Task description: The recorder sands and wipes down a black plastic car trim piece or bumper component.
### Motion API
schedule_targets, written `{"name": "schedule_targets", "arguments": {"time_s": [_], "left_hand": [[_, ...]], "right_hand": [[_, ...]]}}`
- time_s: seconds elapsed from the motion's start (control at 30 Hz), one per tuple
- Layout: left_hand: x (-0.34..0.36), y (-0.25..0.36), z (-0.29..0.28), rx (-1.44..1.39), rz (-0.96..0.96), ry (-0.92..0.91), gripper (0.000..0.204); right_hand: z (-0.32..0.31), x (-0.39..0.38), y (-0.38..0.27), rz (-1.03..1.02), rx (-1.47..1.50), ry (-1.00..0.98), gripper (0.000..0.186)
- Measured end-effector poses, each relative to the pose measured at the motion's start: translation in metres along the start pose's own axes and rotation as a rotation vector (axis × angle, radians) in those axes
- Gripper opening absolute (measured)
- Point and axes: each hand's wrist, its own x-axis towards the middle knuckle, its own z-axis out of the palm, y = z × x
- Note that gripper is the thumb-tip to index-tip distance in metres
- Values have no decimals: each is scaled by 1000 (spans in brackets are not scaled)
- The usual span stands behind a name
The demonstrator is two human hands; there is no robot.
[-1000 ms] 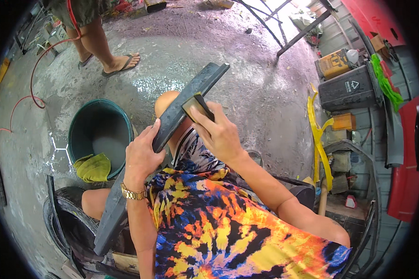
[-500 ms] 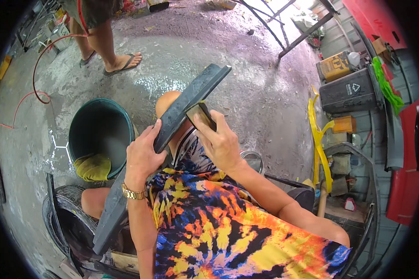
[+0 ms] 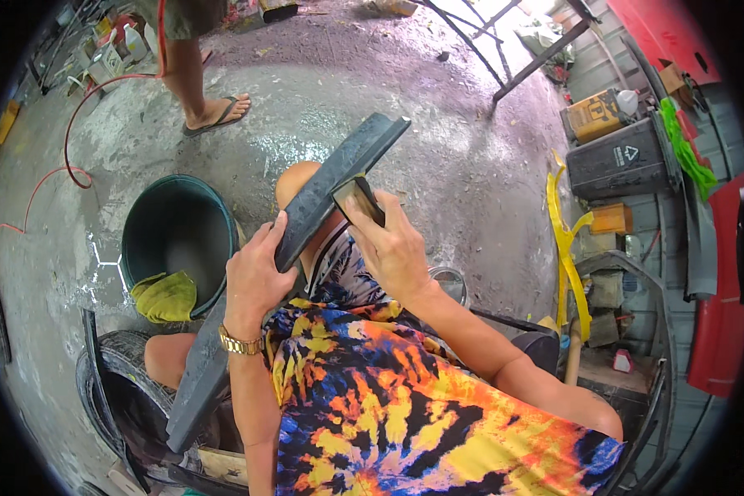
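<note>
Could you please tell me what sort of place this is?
Probably a workshop, perhaps for vehicle bodywork: what looks like a tyre lies at lower left, a red panel is at right, and the left hand grips a long dark part.

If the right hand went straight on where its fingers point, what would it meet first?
Most likely the long dark grey part, lying just beyond the block in the right hand. The block appears to touch its edge, though depth is unclear.

I register open floor (image 3: pixel 488 207) between the dark bar (image 3: pixel 331 182) and the yellow strip (image 3: pixel 563 236); the bucket (image 3: pixel 149 231) obstructs passage left of the left hand (image 3: pixel 256 266).
</note>
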Motion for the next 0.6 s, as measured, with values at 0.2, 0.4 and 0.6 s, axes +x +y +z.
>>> {"name": "schedule_targets", "arguments": {"time_s": [0.2, 0.4, 0.6], "left_hand": [[0, -4, 0, 3, 15, 2, 80], [-2, 5, -5, 23, 29, -4, 77], [-4, -2, -1, 21, 44, 27, 76]], "right_hand": [[-5, -11, -6, 9, -45, -72, 47], [-6, 31, -1, 31, -96, -101, 41], [-35, 31, 11, 62, 20, 28, 36]]}}
